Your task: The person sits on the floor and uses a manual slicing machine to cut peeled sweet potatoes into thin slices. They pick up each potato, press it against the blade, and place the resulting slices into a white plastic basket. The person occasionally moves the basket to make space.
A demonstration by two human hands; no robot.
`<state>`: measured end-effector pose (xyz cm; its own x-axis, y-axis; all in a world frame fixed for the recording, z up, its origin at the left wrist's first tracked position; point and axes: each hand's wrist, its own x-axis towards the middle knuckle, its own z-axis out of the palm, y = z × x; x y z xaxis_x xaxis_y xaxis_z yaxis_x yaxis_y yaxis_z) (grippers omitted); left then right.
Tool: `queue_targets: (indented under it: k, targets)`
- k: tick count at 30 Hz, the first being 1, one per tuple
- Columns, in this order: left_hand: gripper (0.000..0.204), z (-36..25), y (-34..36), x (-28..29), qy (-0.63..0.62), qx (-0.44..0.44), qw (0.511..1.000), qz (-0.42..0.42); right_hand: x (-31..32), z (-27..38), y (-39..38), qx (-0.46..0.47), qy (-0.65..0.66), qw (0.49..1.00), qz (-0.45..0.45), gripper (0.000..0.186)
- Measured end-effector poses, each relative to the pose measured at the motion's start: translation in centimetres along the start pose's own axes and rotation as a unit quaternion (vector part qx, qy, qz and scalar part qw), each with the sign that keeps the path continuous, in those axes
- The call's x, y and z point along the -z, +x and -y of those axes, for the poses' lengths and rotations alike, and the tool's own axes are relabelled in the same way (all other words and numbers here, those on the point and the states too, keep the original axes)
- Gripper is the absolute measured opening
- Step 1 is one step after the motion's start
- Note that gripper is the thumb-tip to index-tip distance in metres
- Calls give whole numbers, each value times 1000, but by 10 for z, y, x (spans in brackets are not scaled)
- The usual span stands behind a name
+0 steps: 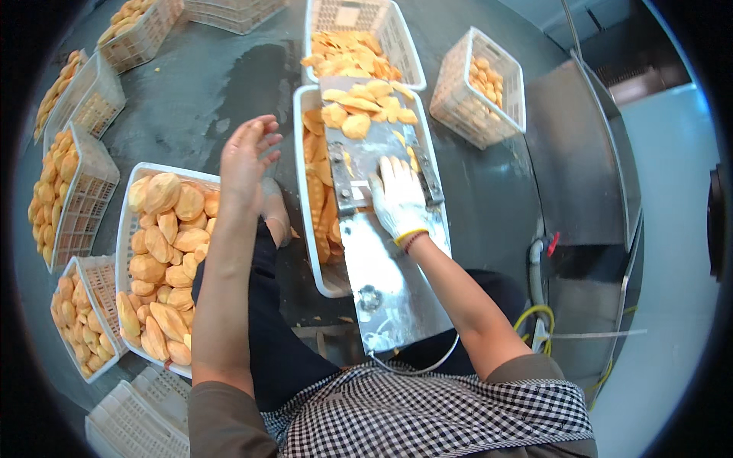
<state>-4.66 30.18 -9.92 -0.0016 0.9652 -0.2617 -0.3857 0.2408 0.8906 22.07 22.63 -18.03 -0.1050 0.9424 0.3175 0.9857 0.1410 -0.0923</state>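
Note:
My right hand (pixel 401 197), in a white glove with a yellow cuff, lies flat with fingers stretched forward on a metal slicer board (pixel 397 267). Whether anything is under the palm is hidden. Dark bolted brackets flank the board, and orange slices (pixel 356 126) lie on its far end. The board rests over a white crate (pixel 305 229) holding more slices. My left hand (pixel 250 156) is bare and raised left of this crate, fingers a little apart, with nothing in it. Below and left of it stands a crate (pixel 122 252) of peeled sweet potatoes (pixel 172 244).
Further crates of peeled sweet potatoes (pixel 57 183) line the left. A slice-filled crate (pixel 416 65) stands ahead, another crate (pixel 458 99) to its right. Right of me are a steel trough (pixel 576 145), a pipe with a red valve handle (pixel 553 244) and a yellow hose (pixel 538 311).

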Motion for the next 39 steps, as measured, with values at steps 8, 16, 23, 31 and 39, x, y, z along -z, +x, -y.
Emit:
queue_targets:
  k: [8,16,23,31,39]
  targets:
    - [30,50,-9,13,7,48,999,-7,-17,4,2,-64,37,994,-75,39]
    - [25,83,-33,29,-109,64,991,-31,-21,-2,4,-74,47,993,-85,39]
    - [27,170,-92,36,-188,168,960,-121,-36,-6,32,-79,24,994,-73,48]
    - [29,199,-92,19,-49,141,982,-116,-72,-25,82,-125,43,988,-80,61]
    - [23,247,-8,-34,513,-30,843,158,-83,-16,99,-188,157,969,-19,70]
